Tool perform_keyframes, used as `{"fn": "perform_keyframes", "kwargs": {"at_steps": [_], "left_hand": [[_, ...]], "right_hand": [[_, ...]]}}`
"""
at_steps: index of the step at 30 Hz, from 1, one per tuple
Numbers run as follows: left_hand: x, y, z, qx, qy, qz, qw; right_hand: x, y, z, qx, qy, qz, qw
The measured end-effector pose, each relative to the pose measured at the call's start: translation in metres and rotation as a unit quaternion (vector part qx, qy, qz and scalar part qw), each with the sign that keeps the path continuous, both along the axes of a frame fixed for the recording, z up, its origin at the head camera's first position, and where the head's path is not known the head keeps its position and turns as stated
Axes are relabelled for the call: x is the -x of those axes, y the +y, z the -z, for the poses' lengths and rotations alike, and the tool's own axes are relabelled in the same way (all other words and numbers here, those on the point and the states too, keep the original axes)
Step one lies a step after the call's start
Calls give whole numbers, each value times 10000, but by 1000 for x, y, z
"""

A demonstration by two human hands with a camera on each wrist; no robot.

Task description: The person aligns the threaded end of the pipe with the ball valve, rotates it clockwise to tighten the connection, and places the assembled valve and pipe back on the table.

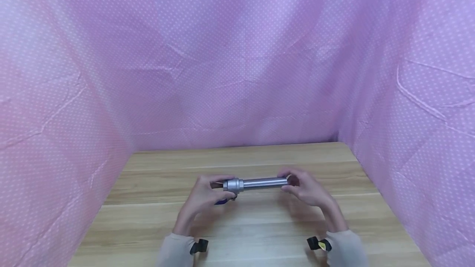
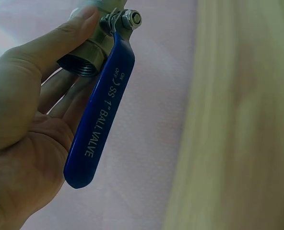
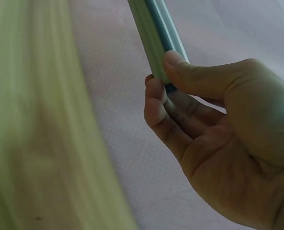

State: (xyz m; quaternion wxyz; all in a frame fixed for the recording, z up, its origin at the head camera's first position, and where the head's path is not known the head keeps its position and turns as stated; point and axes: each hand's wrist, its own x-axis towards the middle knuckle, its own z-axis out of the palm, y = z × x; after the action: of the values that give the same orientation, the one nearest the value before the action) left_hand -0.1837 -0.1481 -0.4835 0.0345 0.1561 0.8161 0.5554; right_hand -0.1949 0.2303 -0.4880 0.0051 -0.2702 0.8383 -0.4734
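Observation:
A steel ball valve (image 1: pixel 233 185) with a blue lever handle (image 2: pixel 101 112) is gripped by my left hand (image 1: pixel 205 195), thumb and fingers on either side of its body. In the left wrist view the valve's near end shows an open threaded bore, and the lever carries the words "BALL VALVE". A shiny metal pipe (image 1: pixel 264 183) runs right from the valve, in line with it. My right hand (image 1: pixel 306 186) pinches the pipe's right end between thumb and fingers. How deep the pipe sits in the valve cannot be told.
Valve and pipe are held over a light wood-grain table (image 1: pixel 252 234). Pink dotted cloth (image 1: pixel 237 73) hangs behind the table and along both sides. Each wrist wears a small black device, the left one (image 1: pixel 199 246) near the sleeve.

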Motion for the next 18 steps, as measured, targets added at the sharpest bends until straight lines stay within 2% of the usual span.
{"fn": "perform_keyframes", "kwargs": {"at_steps": [9, 15, 18], "left_hand": [[11, 5, 33, 221, -273, 242, 9991], [16, 9, 45, 728, 130, 343, 9967], [17, 11, 49, 886, 209, 342, 9953]], "right_hand": [[10, 5, 30, -620, -872, 46, 9942], [12, 4, 42, -922, -915, 15, 9915], [14, 2, 46, -1032, -1011, 81, 9895]]}}
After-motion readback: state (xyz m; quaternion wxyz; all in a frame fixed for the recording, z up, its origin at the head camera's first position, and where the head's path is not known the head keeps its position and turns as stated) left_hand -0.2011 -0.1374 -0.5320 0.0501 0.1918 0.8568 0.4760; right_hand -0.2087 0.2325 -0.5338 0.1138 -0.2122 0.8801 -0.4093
